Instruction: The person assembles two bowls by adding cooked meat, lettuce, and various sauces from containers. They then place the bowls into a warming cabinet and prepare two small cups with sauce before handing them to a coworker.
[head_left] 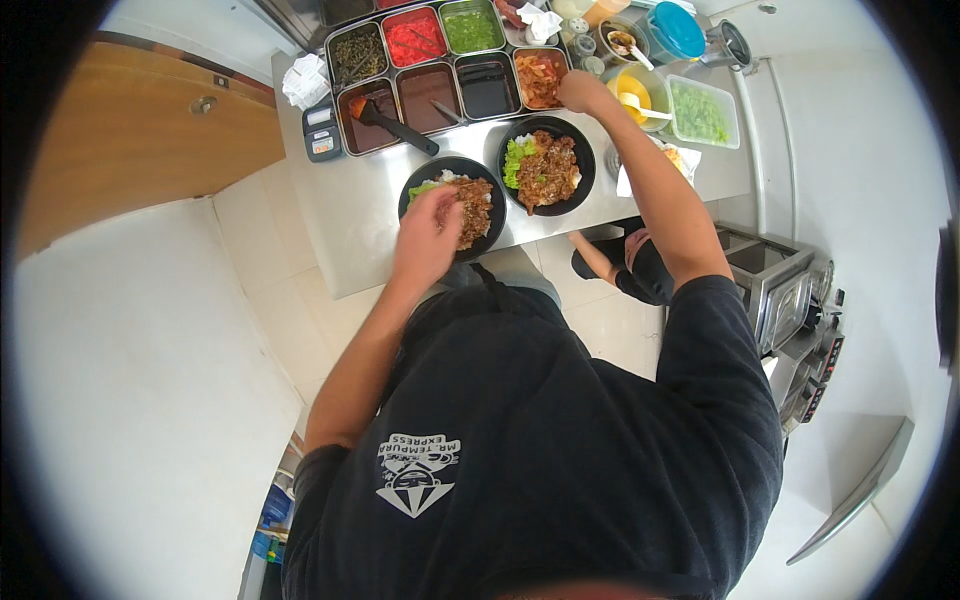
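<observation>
Over the left black bowl (484, 247) of rice and brown sauced meat is my left hand (428, 232). Its fingers bend down toward the food and are blurred, so their grip does not show. My right hand (583, 93) reaches to the right edge of a steel pan of orange-red kimchi-like food (540, 80). The fingers there are drawn together in a pinch, and anything between them is hidden. Between my arms stands a second black bowl (582, 190), holding brown meat (549, 172) with green lettuce (516, 158) at its left side.
Steel pans of red (412, 38), green (470, 27) and dark fillings line the back of the steel counter (345, 215). A black spatula (400, 128) rests across the front pans. Right stand a yellow tub (638, 90) and a box of chopped greens (700, 110). Another person (640, 265) is beyond my right arm.
</observation>
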